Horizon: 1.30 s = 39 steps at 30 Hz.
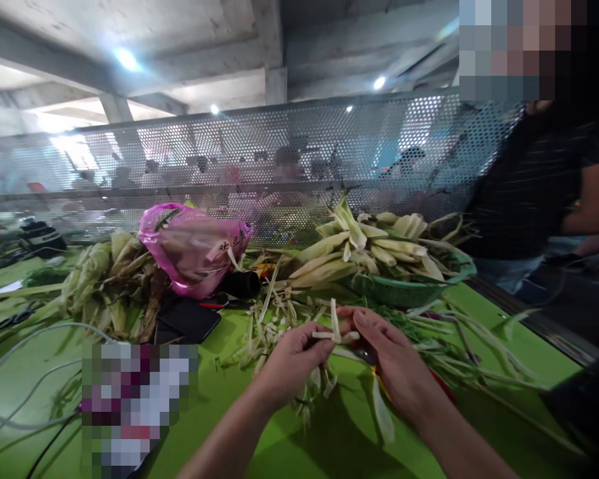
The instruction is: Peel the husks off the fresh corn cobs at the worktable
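Observation:
My left hand [293, 362] and my right hand [394, 362] meet over the green table [219, 412], both pinched on a pale crossed leaf strip piece [335, 332]. The fingers of each hand are closed around its ends. Loose pale strips [269, 319] lie scattered on the table just beyond my hands. One long strip [382, 416] hangs down below my right hand.
A green basket [404, 289] piled with husks stands behind my hands. A pink plastic bag [194, 249], a dark phone [187, 319], a husk pile [104, 279] and cables [24, 372] lie left. A perforated metal screen [279, 159] runs behind. Another person [544, 179] stands right.

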Tool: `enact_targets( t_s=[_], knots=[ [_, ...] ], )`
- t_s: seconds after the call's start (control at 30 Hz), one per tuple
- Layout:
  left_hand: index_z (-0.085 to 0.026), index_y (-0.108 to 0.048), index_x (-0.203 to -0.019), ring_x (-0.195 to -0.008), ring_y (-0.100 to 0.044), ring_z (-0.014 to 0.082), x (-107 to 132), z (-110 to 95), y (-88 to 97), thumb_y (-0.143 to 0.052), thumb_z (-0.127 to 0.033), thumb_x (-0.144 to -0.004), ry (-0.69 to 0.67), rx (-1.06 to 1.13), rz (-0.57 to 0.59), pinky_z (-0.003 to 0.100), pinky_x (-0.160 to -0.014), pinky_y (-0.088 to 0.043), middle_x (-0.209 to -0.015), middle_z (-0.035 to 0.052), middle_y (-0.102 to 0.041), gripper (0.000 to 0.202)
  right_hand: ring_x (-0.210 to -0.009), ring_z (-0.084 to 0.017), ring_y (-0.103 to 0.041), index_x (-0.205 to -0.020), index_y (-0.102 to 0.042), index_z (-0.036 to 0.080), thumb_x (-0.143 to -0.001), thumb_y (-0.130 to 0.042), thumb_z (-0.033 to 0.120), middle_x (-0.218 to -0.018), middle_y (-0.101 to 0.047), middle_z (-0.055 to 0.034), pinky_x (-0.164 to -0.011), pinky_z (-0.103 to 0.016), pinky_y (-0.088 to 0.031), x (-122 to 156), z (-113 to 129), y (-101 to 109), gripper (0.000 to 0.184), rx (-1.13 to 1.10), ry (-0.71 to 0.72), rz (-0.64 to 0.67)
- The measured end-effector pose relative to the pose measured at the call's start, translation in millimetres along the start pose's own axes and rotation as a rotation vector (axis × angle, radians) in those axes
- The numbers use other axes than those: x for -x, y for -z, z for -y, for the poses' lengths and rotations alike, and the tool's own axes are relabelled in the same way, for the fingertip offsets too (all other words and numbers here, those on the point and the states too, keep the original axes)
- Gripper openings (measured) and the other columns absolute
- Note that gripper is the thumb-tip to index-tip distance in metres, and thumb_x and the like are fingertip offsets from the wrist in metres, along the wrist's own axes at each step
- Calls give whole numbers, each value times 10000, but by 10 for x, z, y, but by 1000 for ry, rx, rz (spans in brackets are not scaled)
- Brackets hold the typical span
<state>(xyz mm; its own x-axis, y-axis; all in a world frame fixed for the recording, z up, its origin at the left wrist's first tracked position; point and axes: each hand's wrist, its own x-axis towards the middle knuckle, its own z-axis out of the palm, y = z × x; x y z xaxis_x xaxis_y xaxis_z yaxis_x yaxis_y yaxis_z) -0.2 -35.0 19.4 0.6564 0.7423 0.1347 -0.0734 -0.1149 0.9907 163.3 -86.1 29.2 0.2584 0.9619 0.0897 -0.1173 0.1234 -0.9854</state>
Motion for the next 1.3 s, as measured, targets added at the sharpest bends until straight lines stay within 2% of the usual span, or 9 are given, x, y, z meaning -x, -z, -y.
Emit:
enact_targets(
  t_s=[0.07, 0.2, 0.37, 0.5, 0.57, 0.7, 1.0, 1.17, 1.3],
  knots=[
    [-147, -578, -875, -653, -434, 101, -7, 10, 18, -576, -442, -858, -7, -10, -24, 224, -634, -324, -692, -18, -514, 296, -687, -162, -539, -910, -649, 186, -786, -698, 500, -772, -606, -20, -625, -265, -426, 1, 13, -15, 341, 111, 9, 52],
    [-148, -568, -892, -637, -419, 96, 7, -10, 11, -575, -449, -856, -6, -16, -17, 218, -600, -298, -705, -15, -531, 303, -656, -145, -482, -761, -622, 182, -759, -719, 458, -682, -560, 7, -612, -257, -384, 4, 23, -37, 292, 338, 131, 46],
    [-158, -522, -825, -607, -348, 84, -13, 2, -15, -598, -412, -837, -21, 65, -98, 211, -583, -276, -655, -50, -421, 265, -654, -158, -475, -747, -585, 201, -849, -628, 431, -681, -528, 5, -599, -272, -383, 17, 34, -11, 255, 462, 209, 71],
    [-161, -544, -796, -634, -395, 100, -36, 36, 13, -574, -330, -833, -40, -198, -154, 222, -593, -285, -676, -31, -475, 176, -854, -199, -541, -924, -629, 237, -869, -637, 337, -944, -585, -39, -759, -307, -433, 38, 68, 9, 114, 654, 492, 55],
    [-161, -566, -785, -658, -435, 112, -29, 46, 15, -566, -245, -803, -54, -398, -167, 230, -603, -288, -706, -15, -535, 86, -927, -208, -555, -1011, -633, 259, -882, -627, 311, -1015, -589, -45, -814, -314, -441, 46, 64, 1, 139, 715, 556, 106],
    [-160, -569, -755, -623, -430, 110, 2, 62, -28, -552, -190, -763, -85, -584, -129, 233, -578, -268, -685, -13, -545, 35, -865, -205, -584, -928, -631, 241, -906, -584, 280, -916, -615, -37, -769, -317, -451, 56, 20, -24, 64, 851, 534, 162],
    [-146, -574, -713, -589, -395, 95, -11, 114, -46, -578, -202, -739, -57, -535, -122, 226, -548, -259, -630, -32, -502, 61, -826, -187, -556, -888, -573, 212, -908, -524, 192, -901, -580, -28, -712, -302, -415, 72, 93, -23, 57, 953, 421, 285],
    [-138, -601, -720, -594, -379, 95, -21, 132, -97, -581, -307, -796, -27, -356, -97, 216, -559, -292, -611, -36, -463, 186, -763, -181, -507, -820, -489, 196, -936, -447, 192, -844, -524, -31, -675, -306, -381, 82, 87, -61, 124, 935, 480, 211],
    [-122, -616, -711, -616, -402, 99, -12, 149, -123, -597, -293, -789, 0, -200, -42, 223, -604, -332, -639, -19, -495, 189, -765, -181, -494, -808, -483, 195, -932, -465, 225, -826, -509, -30, -679, -304, -384, 64, -24, -85, 129, 825, 489, 117]
  ],
)
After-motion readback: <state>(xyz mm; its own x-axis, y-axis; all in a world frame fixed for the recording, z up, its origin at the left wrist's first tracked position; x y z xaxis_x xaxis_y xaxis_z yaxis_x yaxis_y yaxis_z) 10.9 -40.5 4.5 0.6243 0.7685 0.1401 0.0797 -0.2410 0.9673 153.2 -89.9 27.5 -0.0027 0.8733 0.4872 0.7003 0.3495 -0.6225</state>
